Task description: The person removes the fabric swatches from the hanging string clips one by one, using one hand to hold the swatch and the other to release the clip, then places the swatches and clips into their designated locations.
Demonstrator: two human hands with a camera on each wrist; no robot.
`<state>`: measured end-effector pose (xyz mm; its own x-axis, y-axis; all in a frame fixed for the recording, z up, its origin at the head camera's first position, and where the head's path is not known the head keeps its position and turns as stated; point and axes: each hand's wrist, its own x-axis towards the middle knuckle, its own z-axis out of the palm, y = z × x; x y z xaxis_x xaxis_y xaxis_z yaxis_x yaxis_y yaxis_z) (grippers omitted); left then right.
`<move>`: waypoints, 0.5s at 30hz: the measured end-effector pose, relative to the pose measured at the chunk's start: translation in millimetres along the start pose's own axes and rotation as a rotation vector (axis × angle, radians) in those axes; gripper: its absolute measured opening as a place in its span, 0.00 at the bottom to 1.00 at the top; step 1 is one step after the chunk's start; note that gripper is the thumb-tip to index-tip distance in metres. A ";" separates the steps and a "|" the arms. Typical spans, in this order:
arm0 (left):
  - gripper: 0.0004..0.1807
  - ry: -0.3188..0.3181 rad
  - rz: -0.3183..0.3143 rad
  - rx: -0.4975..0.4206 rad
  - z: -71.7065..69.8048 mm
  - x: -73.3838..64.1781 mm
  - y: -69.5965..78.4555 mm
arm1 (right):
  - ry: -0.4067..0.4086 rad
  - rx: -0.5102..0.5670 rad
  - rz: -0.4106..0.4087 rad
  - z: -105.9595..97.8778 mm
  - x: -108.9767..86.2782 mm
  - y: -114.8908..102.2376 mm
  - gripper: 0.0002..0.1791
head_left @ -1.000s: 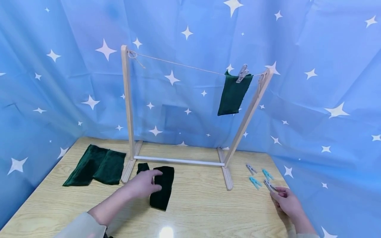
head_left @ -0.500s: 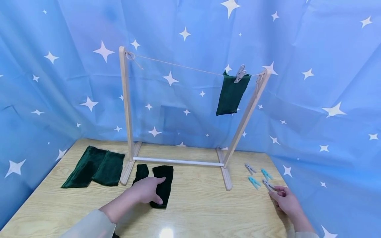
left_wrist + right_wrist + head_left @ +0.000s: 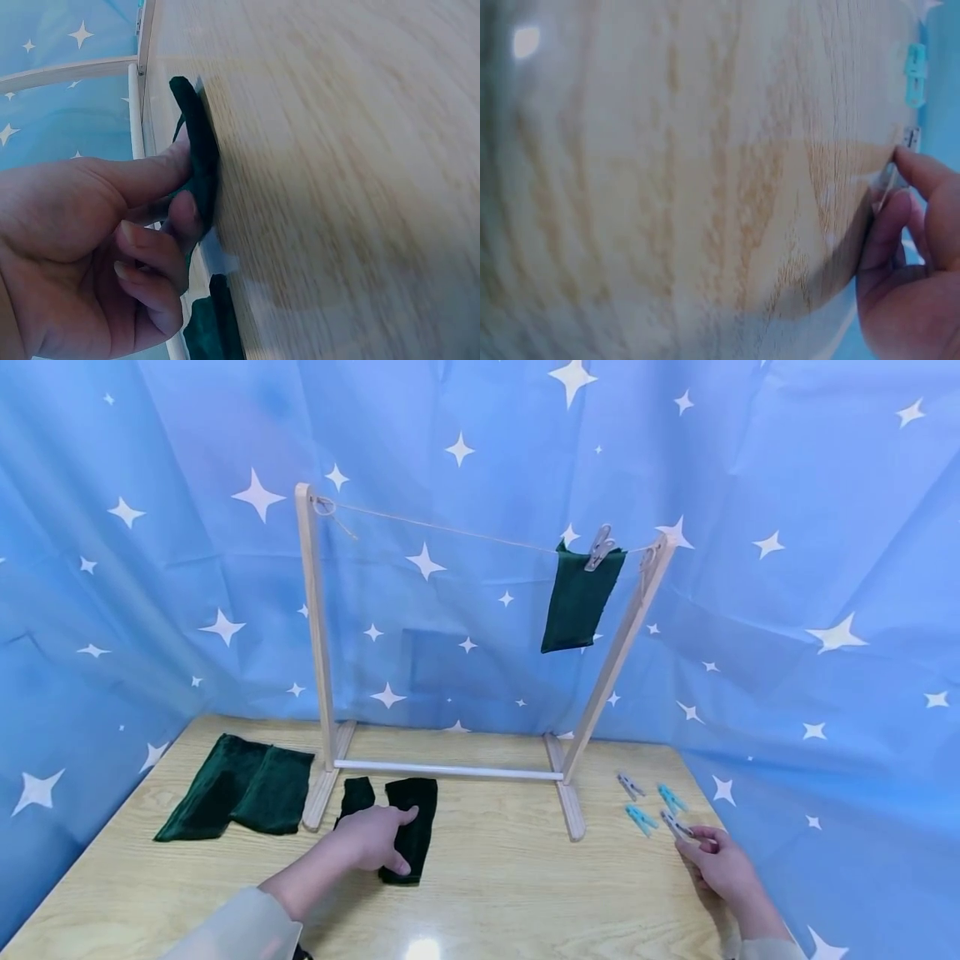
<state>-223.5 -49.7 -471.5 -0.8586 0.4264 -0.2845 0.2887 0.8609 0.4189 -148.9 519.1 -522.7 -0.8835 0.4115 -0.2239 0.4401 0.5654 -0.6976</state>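
Observation:
My left hand is over a dark green cloth, its thumb and index fingertip down on it. In the left wrist view the thumb presses into the cloth, the other fingers curled beside it. A smaller dark green piece shows just behind that hand, partly covered by it. At the table's right side my right hand pinches a grey clothespin between thumb and fingers. Close beyond it lie two turquoise clothespins and another grey clothespin.
A wooden frame carries a string, and a green cloth hangs near its right post under a grey clothespin. Two more green cloths lie on the table's left. A blue starry curtain stands behind.
My left hand has moved slightly right and down, its thumb and index fingertip settling onto the cloth. My right hand stays by the clothespins, and the head view has shifted a little.

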 end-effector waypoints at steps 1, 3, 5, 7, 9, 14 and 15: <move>0.52 0.000 -0.001 0.002 0.4 -0.6 0.0 | 0.001 -0.004 0.002 0.2 -0.2 -0.1 0.40; 0.51 0.000 -0.003 0.001 0.3 -1.4 0.0 | 0.000 -0.008 0.007 0.6 -0.5 -0.5 0.40; 0.51 0.003 -0.002 0.005 -0.6 -1.5 0.2 | 0.000 -0.002 0.004 0.7 -0.6 -1.3 0.40; 0.51 0.004 -0.002 0.008 -1.4 -1.2 0.4 | -0.003 0.006 0.000 0.6 -1.2 -2.5 0.39; 0.51 -0.001 -0.002 0.010 -2.2 -1.0 1.1 | -0.007 0.009 -0.003 0.3 -2.0 -3.2 0.38; 0.51 -0.016 -0.004 0.015 -0.9 -1.7 3.3 | -0.004 0.000 -0.003 0.6 -3.3 -1.5 0.38; 0.51 -0.019 -0.005 0.011 -0.6 -2.1 3.7 | -0.004 -0.004 -0.004 0.9 -3.9 -1.4 0.38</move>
<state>-220.9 -47.6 -468.8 -0.8521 0.4269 -0.3028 0.2891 0.8662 0.4077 -146.2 516.0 -521.5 -0.8857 0.4066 -0.2240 0.4374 0.5694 -0.6960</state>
